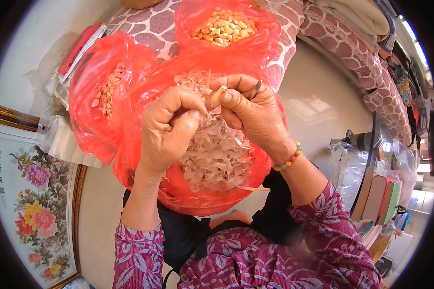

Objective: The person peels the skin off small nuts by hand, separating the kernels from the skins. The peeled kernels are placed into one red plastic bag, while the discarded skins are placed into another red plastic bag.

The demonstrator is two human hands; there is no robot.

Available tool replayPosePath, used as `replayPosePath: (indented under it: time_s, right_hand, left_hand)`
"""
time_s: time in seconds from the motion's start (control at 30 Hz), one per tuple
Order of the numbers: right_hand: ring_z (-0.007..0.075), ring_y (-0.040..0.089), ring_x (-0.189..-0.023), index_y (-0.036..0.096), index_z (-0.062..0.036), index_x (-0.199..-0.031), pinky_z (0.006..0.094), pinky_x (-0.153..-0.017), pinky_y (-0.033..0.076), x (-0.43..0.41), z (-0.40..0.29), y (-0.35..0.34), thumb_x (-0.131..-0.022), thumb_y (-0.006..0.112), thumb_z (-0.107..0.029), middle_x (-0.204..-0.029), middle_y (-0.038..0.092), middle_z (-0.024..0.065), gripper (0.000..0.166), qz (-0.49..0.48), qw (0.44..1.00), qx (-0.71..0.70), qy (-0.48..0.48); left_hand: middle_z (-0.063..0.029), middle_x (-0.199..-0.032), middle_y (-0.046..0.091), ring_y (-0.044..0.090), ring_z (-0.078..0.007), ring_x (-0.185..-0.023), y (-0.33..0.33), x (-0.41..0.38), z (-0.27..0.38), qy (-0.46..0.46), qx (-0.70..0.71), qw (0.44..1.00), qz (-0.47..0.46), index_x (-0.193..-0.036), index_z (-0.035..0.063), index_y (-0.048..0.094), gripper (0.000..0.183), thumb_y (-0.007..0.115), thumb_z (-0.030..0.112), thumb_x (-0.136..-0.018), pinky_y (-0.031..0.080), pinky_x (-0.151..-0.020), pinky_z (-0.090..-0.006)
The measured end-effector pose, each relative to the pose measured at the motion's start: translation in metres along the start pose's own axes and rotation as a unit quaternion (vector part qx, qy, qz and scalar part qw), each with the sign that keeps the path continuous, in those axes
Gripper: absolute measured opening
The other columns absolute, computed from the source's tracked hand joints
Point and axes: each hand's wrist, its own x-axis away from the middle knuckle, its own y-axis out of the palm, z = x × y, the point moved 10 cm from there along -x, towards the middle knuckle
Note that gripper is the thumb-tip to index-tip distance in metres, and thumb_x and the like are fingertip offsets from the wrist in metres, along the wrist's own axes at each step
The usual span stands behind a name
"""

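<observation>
My right hand point(251, 108) pinches a garlic clove point(218, 95) between thumb and forefinger; a small dark blade point(255, 89) pokes out between its fingers. Close by on the left, my left hand point(171, 126) has its fingers curled and the thumb near the forefinger; whether it holds a bit of skin is hidden. Below both hands, a red plastic bag point(206, 202) holds a heap of papery garlic skins point(217, 159). Peeled garlic cloves point(226, 27) fill another red bag point(267, 30) beyond. A third red bag point(90, 137) at the left contains unpeeled-looking cloves point(110, 94).
A patterned quilted cover point(159, 21) lies under the far bags. At the left stands a framed floral picture point(39, 213), with a white ridged object point(63, 142) by its top. Books point(378, 198) and clear plastic wrapping point(349, 169) are at the right, beside a dark curved edge.
</observation>
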Motion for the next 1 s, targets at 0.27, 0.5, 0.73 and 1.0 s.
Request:
replayPosePath:
  time_s: [0.27, 0.5, 0.73, 1.0]
  right_hand:
    - [-0.0004, 0.046, -0.060, 0.064, -0.0019, -0.110, 0.0154, -0.051, 0.037, 0.004, 0.000, 0.010, -0.089, 0.061, -0.011, -0.076, 0.061, -0.0046, 0.022, -0.034, 0.993, 0.112, 0.004]
    - [0.0023, 0.053, -0.073, 0.063, -0.0022, -0.112, 0.0196, -0.061, 0.045, 0.003, -0.007, 0.009, -0.088, 0.062, -0.007, -0.084, 0.064, -0.0027, 0.025, -0.027, 0.980, 0.190, -0.046]
    - [0.0185, 0.063, -0.080, 0.063, -0.0013, -0.110, 0.0270, -0.066, 0.049, 0.008, -0.028, 0.019, -0.083, 0.060, 0.001, -0.093, 0.064, 0.0126, 0.028, -0.015, 0.892, 0.405, -0.199]
    - [0.0283, 0.061, -0.072, 0.064, -0.0045, -0.109, 0.0317, -0.062, 0.049, 0.012, -0.032, 0.025, -0.079, 0.059, 0.004, -0.083, 0.060, 0.0151, 0.032, -0.013, 0.862, 0.439, -0.251]
  left_hand:
    - [0.0006, -0.089, 0.055, 0.043, -0.0010, -0.065, -0.007, 0.002, -0.006, -0.013, -0.045, 0.994, 0.101, -0.093, 0.0014, 0.063, 0.018, 0.062, -0.009, -0.079, 0.037, -0.058, -0.0148]
    - [-0.0005, -0.092, 0.058, 0.045, -0.0005, -0.066, -0.012, 0.004, -0.010, -0.020, -0.066, 0.992, 0.105, -0.094, 0.0011, 0.065, 0.020, 0.064, -0.009, -0.078, 0.038, -0.057, -0.0150]
    - [-0.0031, -0.085, 0.062, 0.055, -0.0054, -0.071, -0.011, 0.004, -0.013, -0.036, -0.083, 0.989, 0.114, -0.085, -0.0016, 0.065, 0.007, 0.064, -0.007, -0.080, 0.044, -0.060, -0.0183]
    - [-0.0001, -0.070, 0.059, 0.048, -0.0021, -0.057, -0.010, 0.001, -0.008, -0.011, -0.163, 0.980, 0.110, -0.076, 0.0001, 0.060, 0.008, 0.063, -0.007, -0.078, 0.039, -0.050, -0.0191]
